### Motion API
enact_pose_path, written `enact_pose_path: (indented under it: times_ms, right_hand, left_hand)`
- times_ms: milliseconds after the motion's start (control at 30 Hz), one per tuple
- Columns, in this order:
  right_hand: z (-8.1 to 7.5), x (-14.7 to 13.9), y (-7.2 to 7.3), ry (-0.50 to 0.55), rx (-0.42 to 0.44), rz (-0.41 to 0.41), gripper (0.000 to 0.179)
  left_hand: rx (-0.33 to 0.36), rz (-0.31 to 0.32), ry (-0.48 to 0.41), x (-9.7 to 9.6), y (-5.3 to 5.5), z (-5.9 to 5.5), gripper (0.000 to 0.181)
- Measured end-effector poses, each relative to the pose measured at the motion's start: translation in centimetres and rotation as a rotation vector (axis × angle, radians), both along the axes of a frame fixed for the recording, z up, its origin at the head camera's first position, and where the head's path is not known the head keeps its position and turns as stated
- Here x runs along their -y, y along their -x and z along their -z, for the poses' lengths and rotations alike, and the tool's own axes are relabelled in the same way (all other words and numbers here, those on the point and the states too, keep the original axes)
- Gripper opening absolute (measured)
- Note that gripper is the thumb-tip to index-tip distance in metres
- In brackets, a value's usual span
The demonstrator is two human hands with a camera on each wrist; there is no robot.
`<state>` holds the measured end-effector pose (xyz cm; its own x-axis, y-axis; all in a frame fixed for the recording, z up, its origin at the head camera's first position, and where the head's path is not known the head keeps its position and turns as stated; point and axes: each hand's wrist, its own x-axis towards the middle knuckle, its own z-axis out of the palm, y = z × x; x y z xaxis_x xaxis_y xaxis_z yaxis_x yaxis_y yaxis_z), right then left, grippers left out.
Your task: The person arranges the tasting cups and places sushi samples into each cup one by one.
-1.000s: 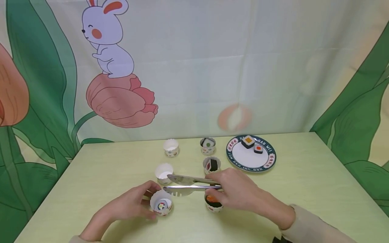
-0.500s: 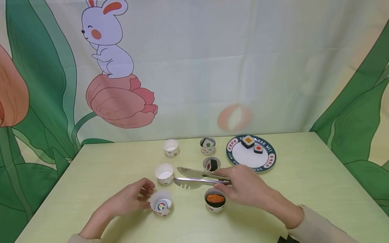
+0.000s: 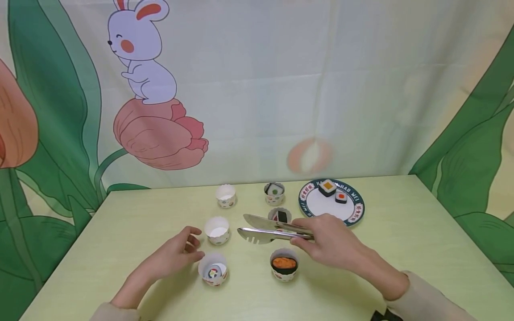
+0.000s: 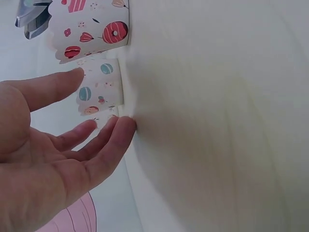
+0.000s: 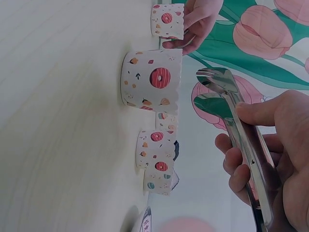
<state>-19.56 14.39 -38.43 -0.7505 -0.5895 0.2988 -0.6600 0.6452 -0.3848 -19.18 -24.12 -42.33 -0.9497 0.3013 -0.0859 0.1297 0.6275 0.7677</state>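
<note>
My right hand (image 3: 331,240) grips a pair of metal serving tongs (image 5: 241,130), their tips apart with nothing between them, above the table between the two columns of paper cups. My left hand (image 3: 174,254) has its fingers loosely bent beside the front left cup (image 3: 213,278). That cup holds a small round sushi piece (image 3: 213,272). At the front right, another cup (image 3: 284,276) contains orange-topped sushi (image 3: 284,263). Behind the tongs, a cup with a dark-wrapped piece (image 3: 282,216) is partly hidden. The left wrist view shows the left hand's fingers (image 4: 108,150) holding nothing.
Two bare cups stand on the left, the middle one (image 3: 217,232) and the back one (image 3: 226,197). A back right cup (image 3: 275,200) holds a green-centred piece. On the plate (image 3: 307,211) lie two sushi pieces (image 3: 328,187). A printed curtain hangs behind the table.
The right hand has moved right and slightly back with the tongs, away from the front left cup. The left hand has let go of that cup and drawn a little back from it.
</note>
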Motion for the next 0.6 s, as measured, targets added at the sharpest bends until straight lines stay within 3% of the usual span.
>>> enact_pose_path:
  times_ms: [300,600]
  right_hand:
    - [-0.2,-0.6,0.4,-0.020,-0.003,0.038,0.029]
    - [0.0,-1.2,0.9,-0.023,0.018,0.064,0.028]
  left_hand:
    - [0.023,-0.064,0.001,-0.7,1.0,0.2,0.070]
    - [0.023,-0.057,0.003,-1.0,1.4,0.0,0.074]
